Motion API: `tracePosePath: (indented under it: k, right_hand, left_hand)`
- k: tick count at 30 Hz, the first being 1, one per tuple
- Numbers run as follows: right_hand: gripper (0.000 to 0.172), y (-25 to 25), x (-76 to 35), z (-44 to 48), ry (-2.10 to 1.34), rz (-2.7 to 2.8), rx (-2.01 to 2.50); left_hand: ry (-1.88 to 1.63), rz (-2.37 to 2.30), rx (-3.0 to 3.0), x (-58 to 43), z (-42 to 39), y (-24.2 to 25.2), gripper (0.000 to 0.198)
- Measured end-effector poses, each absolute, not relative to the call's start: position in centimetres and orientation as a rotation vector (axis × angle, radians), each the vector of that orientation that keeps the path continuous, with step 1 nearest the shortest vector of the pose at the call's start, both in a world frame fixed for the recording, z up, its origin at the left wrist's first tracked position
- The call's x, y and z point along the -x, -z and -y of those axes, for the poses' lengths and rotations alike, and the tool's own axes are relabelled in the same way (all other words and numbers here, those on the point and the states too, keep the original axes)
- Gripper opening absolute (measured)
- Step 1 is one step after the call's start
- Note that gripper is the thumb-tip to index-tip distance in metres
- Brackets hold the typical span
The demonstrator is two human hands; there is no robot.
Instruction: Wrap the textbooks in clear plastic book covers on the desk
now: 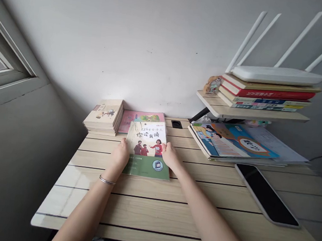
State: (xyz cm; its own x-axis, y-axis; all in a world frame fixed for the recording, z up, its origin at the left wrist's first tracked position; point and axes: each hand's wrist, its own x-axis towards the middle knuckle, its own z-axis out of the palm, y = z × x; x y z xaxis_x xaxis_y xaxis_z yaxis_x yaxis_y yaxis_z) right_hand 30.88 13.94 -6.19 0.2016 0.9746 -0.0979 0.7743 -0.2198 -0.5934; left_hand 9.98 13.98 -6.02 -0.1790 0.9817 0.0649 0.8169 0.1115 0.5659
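Between my hands is a thin book (148, 142) with a white and green cover showing three drawn people. My left hand (119, 155), with a silver bangle (107, 180) at the wrist, grips its left edge. On the opposite edge, my right hand (171, 156) closes round the cover's side. The fingers under the book are hidden. Just behind it lies a pink book (125, 120), partly covered by the held one. A stack of small beige books (104, 116) stands to the left of the pink one.
On the slatted desk (145, 211), a phone (266, 195) lies at the right, before a pile of books and papers (233, 141). Above them, a raised shelf (225, 111) carries stacked books (267, 94) and a white router (277, 75). A black socket (176, 124) sits near the wall.
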Motion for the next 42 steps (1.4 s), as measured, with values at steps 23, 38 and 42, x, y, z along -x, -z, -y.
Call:
tracePosePath:
  k: [23, 38, 42]
  right_hand:
    - [0.024, 6.6, -32.9, -11.3, -0.804, 1.658, 1.92]
    - [0.03, 5.2, -31.7, -19.9, -0.699, 1.654, 1.981]
    - [0.031, 6.7, -31.6, -20.2, -0.689, 1.693, 1.992]
  left_hand:
    - [-0.723, -1.881, -1.83, -8.6, -14.3, 6.2, 0.044]
    - [-0.589, -2.117, -2.004, -10.9, -20.7, 2.9, 0.039]
    - [-0.595, -2.166, -2.099, -11.6, -19.3, 4.0, 0.043]
